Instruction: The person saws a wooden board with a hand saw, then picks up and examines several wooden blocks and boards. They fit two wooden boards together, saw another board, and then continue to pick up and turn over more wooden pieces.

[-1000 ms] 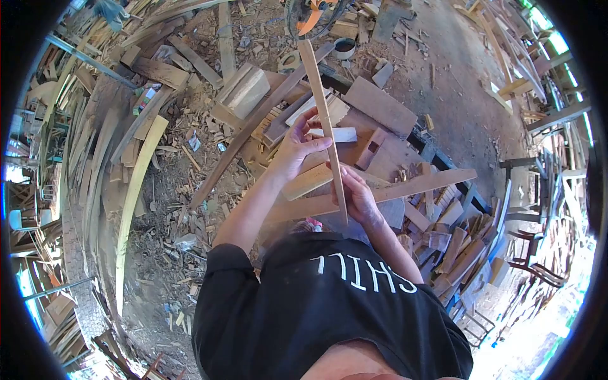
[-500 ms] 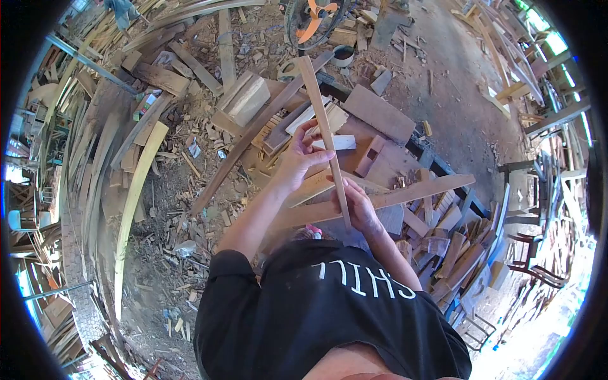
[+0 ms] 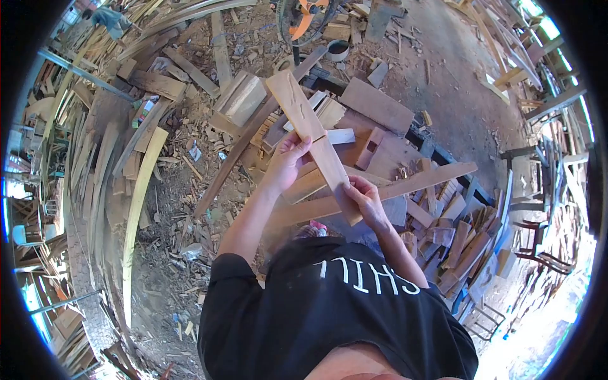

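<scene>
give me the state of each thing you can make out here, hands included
held wooden board: in both hands, broad face showing
left hand: gripping the board's left edge
right hand: gripping it near the end closest to the body
orange-bladed fan: on or off unclear
round container: upright, open-topped
slotted wooden block: lying down

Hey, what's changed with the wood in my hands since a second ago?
The wooden piece has been turned from nearly edge-on to show its broad face, and its far end has swung left. Nothing was let go: the left hand and right hand both keep hold. The long plank beneath stays put.
</scene>
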`<state>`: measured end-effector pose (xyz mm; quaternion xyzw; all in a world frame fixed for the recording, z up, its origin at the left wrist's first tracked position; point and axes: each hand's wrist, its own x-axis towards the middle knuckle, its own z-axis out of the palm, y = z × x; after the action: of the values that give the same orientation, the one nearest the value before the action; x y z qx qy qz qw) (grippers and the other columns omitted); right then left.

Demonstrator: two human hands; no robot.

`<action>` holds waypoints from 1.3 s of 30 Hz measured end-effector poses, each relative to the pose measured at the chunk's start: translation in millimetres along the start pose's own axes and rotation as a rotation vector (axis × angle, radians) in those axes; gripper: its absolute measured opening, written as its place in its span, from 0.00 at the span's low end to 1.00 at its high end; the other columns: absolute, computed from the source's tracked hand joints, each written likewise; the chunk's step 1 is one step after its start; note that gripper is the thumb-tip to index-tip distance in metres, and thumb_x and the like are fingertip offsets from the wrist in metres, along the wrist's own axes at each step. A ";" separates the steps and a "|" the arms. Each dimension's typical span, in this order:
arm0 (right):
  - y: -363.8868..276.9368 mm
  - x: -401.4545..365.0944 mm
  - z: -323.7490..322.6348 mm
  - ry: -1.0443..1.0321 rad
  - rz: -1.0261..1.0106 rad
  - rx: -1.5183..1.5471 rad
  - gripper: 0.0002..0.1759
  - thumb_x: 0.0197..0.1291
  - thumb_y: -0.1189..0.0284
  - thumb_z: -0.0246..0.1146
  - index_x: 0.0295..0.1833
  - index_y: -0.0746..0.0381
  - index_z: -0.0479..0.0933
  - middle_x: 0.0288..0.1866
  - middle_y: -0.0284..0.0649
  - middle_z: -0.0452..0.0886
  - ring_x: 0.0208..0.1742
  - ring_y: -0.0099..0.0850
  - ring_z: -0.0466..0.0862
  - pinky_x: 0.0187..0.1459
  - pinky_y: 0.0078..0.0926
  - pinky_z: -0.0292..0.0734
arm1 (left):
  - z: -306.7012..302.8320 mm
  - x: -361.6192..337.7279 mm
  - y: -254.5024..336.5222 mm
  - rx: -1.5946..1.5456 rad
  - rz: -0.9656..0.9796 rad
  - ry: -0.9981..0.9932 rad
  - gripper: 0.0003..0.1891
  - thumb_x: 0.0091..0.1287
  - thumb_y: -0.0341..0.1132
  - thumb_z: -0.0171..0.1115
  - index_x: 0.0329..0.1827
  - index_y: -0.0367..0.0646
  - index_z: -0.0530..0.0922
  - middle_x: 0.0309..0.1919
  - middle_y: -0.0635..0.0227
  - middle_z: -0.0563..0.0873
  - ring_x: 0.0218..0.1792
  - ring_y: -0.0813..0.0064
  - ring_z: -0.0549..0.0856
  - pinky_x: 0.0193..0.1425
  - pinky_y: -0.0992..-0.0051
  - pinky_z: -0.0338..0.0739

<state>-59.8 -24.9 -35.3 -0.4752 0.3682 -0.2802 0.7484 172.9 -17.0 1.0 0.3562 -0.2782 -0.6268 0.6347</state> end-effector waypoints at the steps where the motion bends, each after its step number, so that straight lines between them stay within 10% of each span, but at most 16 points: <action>1: 0.7 -0.4 -1.6 0.016 0.004 0.002 0.17 0.69 0.66 0.60 0.57 0.65 0.77 0.43 0.32 0.82 0.43 0.17 0.77 0.47 0.17 0.73 | -2.3 0.4 -1.0 0.002 -0.009 -0.004 0.19 0.71 0.40 0.59 0.62 0.43 0.72 0.59 0.59 0.80 0.58 0.70 0.80 0.62 0.66 0.75; 10: -1.8 -17.0 -42.6 -0.082 0.243 0.210 0.16 0.72 0.65 0.55 0.53 0.66 0.78 0.42 0.34 0.82 0.40 0.21 0.81 0.45 0.19 0.76 | -10.3 2.6 -2.8 -0.065 -0.071 0.113 0.17 0.72 0.41 0.57 0.60 0.47 0.74 0.54 0.63 0.82 0.52 0.69 0.82 0.58 0.64 0.77; 26: 4.5 -27.0 -71.6 0.133 0.100 0.252 0.12 0.66 0.65 0.62 0.48 0.63 0.80 0.39 0.32 0.82 0.38 0.20 0.80 0.41 0.18 0.76 | -21.3 -10.9 -4.6 -0.093 -0.015 0.174 0.15 0.71 0.38 0.58 0.58 0.48 0.74 0.52 0.67 0.81 0.55 0.70 0.80 0.61 0.61 0.75; 39: -20.4 87.7 -39.9 0.075 0.116 0.455 0.12 0.65 0.67 0.64 0.49 0.61 0.80 0.41 0.32 0.81 0.40 0.22 0.79 0.45 0.24 0.77 | -64.2 -85.7 -31.6 -0.309 0.071 0.716 0.14 0.63 0.34 0.68 0.50 0.42 0.78 0.42 0.66 0.84 0.44 0.73 0.83 0.49 0.74 0.80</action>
<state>-43.7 -120.6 -52.6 -0.2615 0.3497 -0.3300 0.8369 200.2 76.1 -54.2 0.4426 0.0464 -0.4753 0.7590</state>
